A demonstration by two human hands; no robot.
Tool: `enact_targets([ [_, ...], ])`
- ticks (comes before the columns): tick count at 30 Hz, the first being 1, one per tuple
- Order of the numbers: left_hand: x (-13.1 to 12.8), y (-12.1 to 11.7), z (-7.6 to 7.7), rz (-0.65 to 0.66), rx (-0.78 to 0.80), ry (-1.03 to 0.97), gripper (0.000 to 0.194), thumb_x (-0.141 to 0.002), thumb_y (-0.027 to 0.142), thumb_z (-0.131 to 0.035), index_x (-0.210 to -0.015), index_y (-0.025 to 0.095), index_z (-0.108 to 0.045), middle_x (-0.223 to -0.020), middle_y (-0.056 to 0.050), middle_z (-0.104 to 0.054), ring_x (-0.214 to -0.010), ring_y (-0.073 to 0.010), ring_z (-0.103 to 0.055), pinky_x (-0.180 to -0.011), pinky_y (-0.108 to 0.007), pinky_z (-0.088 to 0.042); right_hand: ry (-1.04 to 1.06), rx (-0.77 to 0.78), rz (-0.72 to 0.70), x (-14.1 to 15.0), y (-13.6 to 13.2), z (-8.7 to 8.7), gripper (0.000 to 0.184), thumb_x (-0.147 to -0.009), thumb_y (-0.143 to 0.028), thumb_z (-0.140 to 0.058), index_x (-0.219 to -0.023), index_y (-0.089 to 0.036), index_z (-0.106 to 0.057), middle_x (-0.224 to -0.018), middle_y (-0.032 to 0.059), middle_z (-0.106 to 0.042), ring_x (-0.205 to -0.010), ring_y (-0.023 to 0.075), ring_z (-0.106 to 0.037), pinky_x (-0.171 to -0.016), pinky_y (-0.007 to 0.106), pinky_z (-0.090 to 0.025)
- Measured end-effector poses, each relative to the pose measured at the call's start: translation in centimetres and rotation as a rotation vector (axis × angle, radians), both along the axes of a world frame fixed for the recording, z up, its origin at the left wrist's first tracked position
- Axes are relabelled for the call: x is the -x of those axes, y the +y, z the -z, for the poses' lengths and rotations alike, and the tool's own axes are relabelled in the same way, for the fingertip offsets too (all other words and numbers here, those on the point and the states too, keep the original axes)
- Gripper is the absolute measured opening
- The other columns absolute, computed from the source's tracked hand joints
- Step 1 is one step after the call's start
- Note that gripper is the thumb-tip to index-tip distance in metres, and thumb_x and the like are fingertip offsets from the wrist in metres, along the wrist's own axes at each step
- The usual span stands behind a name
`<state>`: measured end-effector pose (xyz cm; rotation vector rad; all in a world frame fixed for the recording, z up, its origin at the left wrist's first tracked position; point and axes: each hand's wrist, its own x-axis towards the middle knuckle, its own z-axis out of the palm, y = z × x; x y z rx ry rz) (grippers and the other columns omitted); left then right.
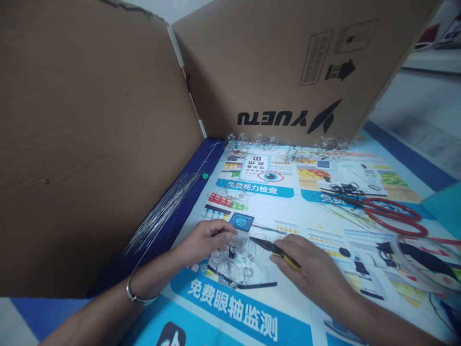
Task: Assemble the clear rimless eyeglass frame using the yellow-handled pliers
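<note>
My left hand is closed in a pinch on what looks like thin wire, though its fingertips hide most of it. Just below lies a tangle of looped wire with clear beads and a small black piece. In my right hand is a pair of pliers with dark jaws and yellow handles. The jaws point left toward my left fingertips, close to the wire loops; whether they grip wire I cannot tell.
Straight wires lie in a bundle on the left. Red-handled scissors rest at right beside black loops. More beaded wire pieces line the back, below a cardboard wall. A roll of clear tape is at right.
</note>
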<state>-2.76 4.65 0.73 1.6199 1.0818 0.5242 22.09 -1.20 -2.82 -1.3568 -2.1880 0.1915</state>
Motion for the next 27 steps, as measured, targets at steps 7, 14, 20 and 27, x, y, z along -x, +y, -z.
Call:
enact_targets([
  [7,0.07,0.05,0.04,0.004,0.014,0.003,0.021,-0.082,0.033,-0.053,-0.089,0.014,-0.060,-0.059,0.004,-0.049,-0.052,-0.0067,-0.045,-0.051,-0.019,-0.036,0.022,-0.017,0.002,0.02,-0.10,-0.16,0.026,-0.089,-0.037,-0.043,-0.091,-0.020,-0.062,-0.084,0.0076,-0.065,-0.076,0.0181,-0.062,-0.064,0.029,-0.052],
  [14,0.11,-0.06,-0.07,0.011,0.025,-0.027,0.023,-0.081,0.035,-0.054,-0.088,0.014,-0.061,-0.058,0.004,-0.049,-0.051,-0.0066,-0.044,-0.050,-0.019,-0.035,0.005,-0.007,-0.002,0.03,-0.10,-0.06,0.026,-0.089,-0.037,-0.043,-0.093,-0.019,-0.062,-0.085,0.0078,-0.065,-0.077,0.0187,-0.062,-0.065,0.030,-0.052],
  [20,-0.09,-0.25,-0.49,-0.008,0.041,-0.050,0.020,-0.079,0.031,-0.056,-0.087,0.013,-0.062,-0.059,0.004,-0.051,-0.053,-0.0066,-0.045,-0.051,-0.019,-0.036,-0.019,-0.008,-0.011,-0.12,-0.06,-0.05,0.028,-0.090,-0.038,-0.041,-0.093,-0.019,-0.062,-0.085,0.0080,-0.065,-0.077,0.0194,-0.062,-0.064,0.030,-0.052],
  [27,-0.15,-0.41,-0.82,0.012,-0.018,-0.066,0.020,-0.079,0.030,-0.057,-0.086,0.012,-0.064,-0.066,0.001,-0.055,-0.056,-0.0074,-0.048,-0.053,-0.020,-0.039,-0.011,0.000,-0.004,-0.02,-0.06,-0.14,0.026,-0.089,-0.038,-0.043,-0.093,-0.019,-0.061,-0.085,0.0074,-0.065,-0.078,0.0191,-0.063,-0.065,0.030,-0.052],
])
